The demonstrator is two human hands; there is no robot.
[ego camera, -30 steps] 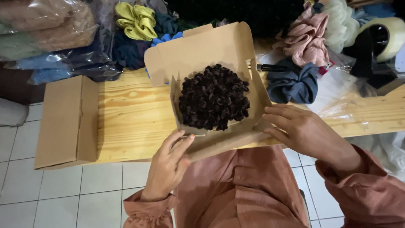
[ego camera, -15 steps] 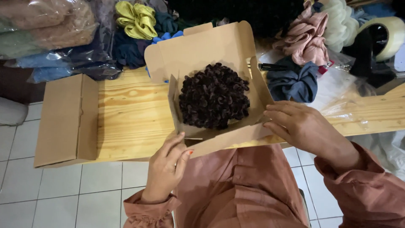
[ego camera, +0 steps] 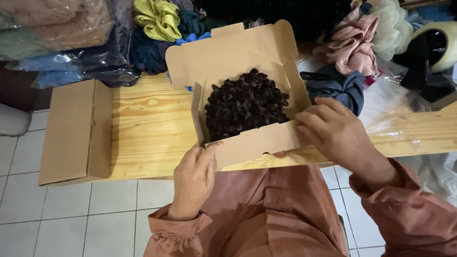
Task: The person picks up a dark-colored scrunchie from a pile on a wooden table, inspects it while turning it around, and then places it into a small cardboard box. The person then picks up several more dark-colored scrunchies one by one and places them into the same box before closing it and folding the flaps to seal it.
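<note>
between both hands sits an open cardboard box [ego camera: 247,62] of dark scrunchies [ego camera: 246,104]; left hand [ego camera: 194,177] pinches its front flap, right hand [ego camera: 333,129] curls over the right corner.

I'm in what looks like a small home packing room for handmade fabric goods. My plain pine desk [ego camera: 143,133] stands on white floor tiles [ego camera: 95,209] and carries flat brown cardboard mailer boxes [ego camera: 76,131]. Along its far edge lie heaps of scrunchies in yellow [ego camera: 157,19], pink [ego camera: 347,43] and navy [ego camera: 340,88], plus clear plastic bags stuffed with cloth [ego camera: 52,28]. A tape dispenser with a big roll [ego camera: 440,45] sits at the right.
</note>
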